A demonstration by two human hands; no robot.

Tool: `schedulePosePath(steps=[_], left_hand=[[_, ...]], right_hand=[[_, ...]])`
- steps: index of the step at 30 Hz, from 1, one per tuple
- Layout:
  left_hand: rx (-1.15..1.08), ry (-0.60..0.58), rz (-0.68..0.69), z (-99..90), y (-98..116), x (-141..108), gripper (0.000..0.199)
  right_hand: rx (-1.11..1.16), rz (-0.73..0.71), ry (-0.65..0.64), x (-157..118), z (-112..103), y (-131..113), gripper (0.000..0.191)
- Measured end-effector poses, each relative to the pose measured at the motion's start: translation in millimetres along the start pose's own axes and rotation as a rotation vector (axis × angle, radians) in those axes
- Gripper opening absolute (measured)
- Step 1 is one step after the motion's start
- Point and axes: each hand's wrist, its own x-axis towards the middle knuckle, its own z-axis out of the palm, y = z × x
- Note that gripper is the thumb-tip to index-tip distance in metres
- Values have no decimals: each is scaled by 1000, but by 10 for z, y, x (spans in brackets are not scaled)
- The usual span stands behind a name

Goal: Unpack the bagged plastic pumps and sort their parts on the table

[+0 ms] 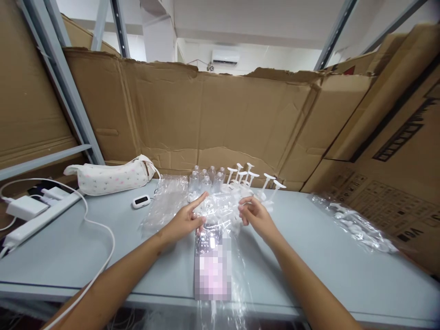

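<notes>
A crinkled clear plastic bag (220, 206) lies between my hands and trails over the table's front edge. My left hand (187, 220) is at its left side, index finger and thumb stretched apart. On the right side, the curled fingers of my right hand (255, 215) pinch the bag's edge. Just behind stand several clear bottles (206, 183) in a cluster. Beside them are several white pump heads (252, 176), upright or leaning. Under the bag's near part is a flat rectangular thing (213, 270), dark above and pink below, partly pixelated.
A second clear plastic sheet (168, 197) lies left, near a small white device (141, 201) and a patterned pouch (113, 176). A power strip (41, 220) and white cable (112, 238) occupy the far left. Bagged white parts (355, 224) lie right. Cardboard (220, 114) walls the back.
</notes>
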Motion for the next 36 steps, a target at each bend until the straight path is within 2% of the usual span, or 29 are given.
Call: schedulePosePath(steps=[4, 11, 16, 19, 22, 23, 25, 27, 31, 36], left_hand=[[-11, 22, 16, 11, 5, 6, 76], [-48, 3, 31, 23, -15, 7, 76], [-37, 40, 37, 20, 0, 0, 76], [-36, 57, 44, 17, -1, -4, 75], [-27, 73, 49, 20, 5, -11, 73], [-31, 71, 56, 22, 12, -14, 73], [-55, 42, 64, 32, 33, -24, 73], [-88, -15, 60, 47, 55, -37, 73], [-105, -99, 65, 73, 78, -65, 71], [-43, -210, 8, 59, 64, -60, 57]], right_hand=[[-74, 67, -224, -20, 54, 20, 33], [-54, 12, -122, -64, 80, -97, 42], [-69, 65, -219, -69, 79, -85, 42], [-96, 51, -281, -65, 77, -49, 42], [-60, 8, -227, -73, 67, -29, 32], [-36, -18, -196, -81, 63, -31, 35], [7, -72, -173, -104, 59, -50, 56], [31, -109, -229, -130, 63, -86, 65], [42, -84, -348, -163, 84, -161, 53], [51, -63, -362, -172, 72, -187, 48]])
